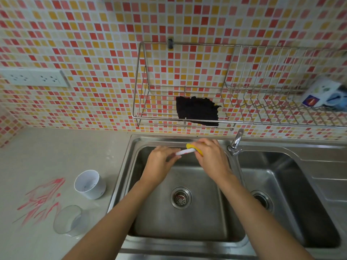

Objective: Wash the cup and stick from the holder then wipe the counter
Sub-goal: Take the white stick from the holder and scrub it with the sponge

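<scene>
Stick (185, 151): white, with a reddish tinge along it, held level over the far edge of the left basin of the sink (131, 145). The left hand (161, 162) pinches its left end between curled fingers and thumb. The right hand (212, 158) is curled round a yellow sponge (190, 146) folded over the stick's right end. I read this as the scrubbing step, and I see no stream from the tap (236, 142). My estimate is that the task is in its early part. A white cup (89, 184) stands upright on the counter (47, 147) just left of the sink, with grey specks inside, so I judge it unwashed. Nearer to me a clear cup (68, 220) lies on its side. I cannot tell which of the two counts as the holder. Red streaks (42, 200) cover the counter left of both cups, so the wiping is not yet done. A black cloth (197, 111) hangs on the wire rack (139, 91) on the far wall, and I guess it is meant for that wipe. Writing: a white and blue carton (319, 94) at the right end of the rack carries a red and blue emblem, but its print is too blurred for me to read. I find no other legible text.
</scene>
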A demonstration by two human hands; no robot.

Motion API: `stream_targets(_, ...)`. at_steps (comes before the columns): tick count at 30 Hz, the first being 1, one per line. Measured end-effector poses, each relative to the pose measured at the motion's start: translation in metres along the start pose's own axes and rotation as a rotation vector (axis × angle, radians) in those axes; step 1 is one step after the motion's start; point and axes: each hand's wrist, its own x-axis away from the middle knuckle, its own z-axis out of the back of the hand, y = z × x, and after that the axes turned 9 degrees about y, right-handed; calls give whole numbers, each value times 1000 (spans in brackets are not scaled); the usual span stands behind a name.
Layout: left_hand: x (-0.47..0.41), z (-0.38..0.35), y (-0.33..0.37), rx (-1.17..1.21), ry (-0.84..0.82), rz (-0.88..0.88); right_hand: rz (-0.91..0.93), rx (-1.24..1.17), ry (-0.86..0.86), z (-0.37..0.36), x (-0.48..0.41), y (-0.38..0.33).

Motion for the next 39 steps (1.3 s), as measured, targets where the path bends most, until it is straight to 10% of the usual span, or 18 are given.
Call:
stream_targets(11,-3,-12,11,511,-55,550,-290,-229,254,-12,31,-24)
stream_targets(15,-2,-14,15,536,-61,535,-59,-192,195,-13,42,-36)
stream_targets(19,-2,-15,17,525,-11,568,-285,-216,250,-11,34,-24)
stream_targets(28,6,-11,20,567,-89,529,-141,-42,261,-12,33,-17)
stream_targets(39,7,19,17,241,-82,209,9,32,182,9,25,-30)
